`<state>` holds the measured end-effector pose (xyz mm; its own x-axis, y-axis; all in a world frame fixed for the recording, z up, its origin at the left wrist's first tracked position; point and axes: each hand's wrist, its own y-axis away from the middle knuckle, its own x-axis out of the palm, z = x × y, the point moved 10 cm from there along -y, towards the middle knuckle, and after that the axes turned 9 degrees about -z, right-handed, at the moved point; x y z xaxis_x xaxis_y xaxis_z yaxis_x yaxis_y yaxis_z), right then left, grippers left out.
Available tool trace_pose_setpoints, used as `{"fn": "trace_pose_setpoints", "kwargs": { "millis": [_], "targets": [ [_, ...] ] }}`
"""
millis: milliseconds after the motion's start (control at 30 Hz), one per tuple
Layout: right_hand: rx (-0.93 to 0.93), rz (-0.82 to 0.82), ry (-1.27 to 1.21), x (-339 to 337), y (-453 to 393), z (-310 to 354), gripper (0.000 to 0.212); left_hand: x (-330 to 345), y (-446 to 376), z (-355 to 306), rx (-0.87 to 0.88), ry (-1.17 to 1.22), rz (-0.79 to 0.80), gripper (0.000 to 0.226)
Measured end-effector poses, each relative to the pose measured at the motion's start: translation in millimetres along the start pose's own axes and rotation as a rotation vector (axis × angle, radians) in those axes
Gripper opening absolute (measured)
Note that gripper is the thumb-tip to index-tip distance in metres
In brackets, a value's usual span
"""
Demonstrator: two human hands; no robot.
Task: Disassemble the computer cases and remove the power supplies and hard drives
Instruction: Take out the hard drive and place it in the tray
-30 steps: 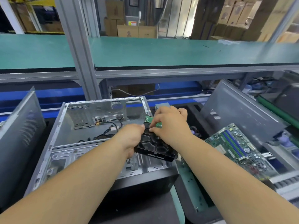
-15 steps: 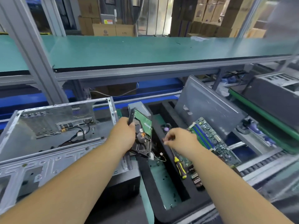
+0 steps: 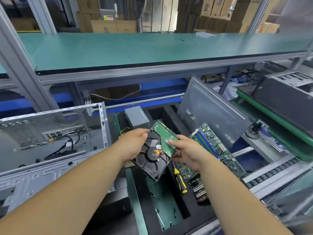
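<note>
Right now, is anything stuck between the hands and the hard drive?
No. Both hands already hold the hard drive directly: the left hand grips its left edge and the right hand pinches its right side. It is lifted free of the open computer case, with no cable visibly attached.

One head-worn view — wide-angle, looking forward and down. Close over the workbench [image 3: 118, 53]; forearms reach in from below.

Two bare forearms, no sleeves, ungloved hands
</note>
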<state>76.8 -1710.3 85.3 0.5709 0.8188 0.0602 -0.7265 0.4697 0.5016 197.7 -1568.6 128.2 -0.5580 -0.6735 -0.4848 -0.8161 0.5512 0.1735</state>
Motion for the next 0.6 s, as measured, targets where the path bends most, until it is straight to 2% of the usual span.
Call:
{"fn": "trace_pose_setpoints", "kwargs": {
  "millis": [133, 233, 300, 367, 433, 500, 600],
  "targets": [
    [-0.065, -0.061, -0.052, -17, -17, 13, 0.038, 0, -7, -2, -0.012, 0.052, 0.023, 0.032],
    [-0.104, -0.162, 0.005, -28, -30, 22, 0.023, -18, -19, -11, 0.066, -0.119, -0.063, 0.029],
    [-0.121, -0.294, 0.021, -39, -39, 28, 0.024, -30, -27, -14, 0.070, -0.149, -0.101, 0.028],
    [-0.146, -0.421, 0.026, -50, -47, 36, 0.035, -34, -31, -19, 0.117, -0.193, -0.081, 0.028],
    [-0.193, -0.514, 0.042, -58, -57, 48, 0.044, -34, -32, -29, 0.233, -0.336, -0.042, 0.029],
    [-0.260, -0.605, 0.091, -63, -67, 62, 0.039, -31, -32, -34, 0.340, -0.537, 0.007, 0.032],
    [-0.325, -0.710, 0.287, -66, -84, 83, 0.047, -32, -37, -29, 0.420, -0.719, 0.051, 0.035]
  ]
}}
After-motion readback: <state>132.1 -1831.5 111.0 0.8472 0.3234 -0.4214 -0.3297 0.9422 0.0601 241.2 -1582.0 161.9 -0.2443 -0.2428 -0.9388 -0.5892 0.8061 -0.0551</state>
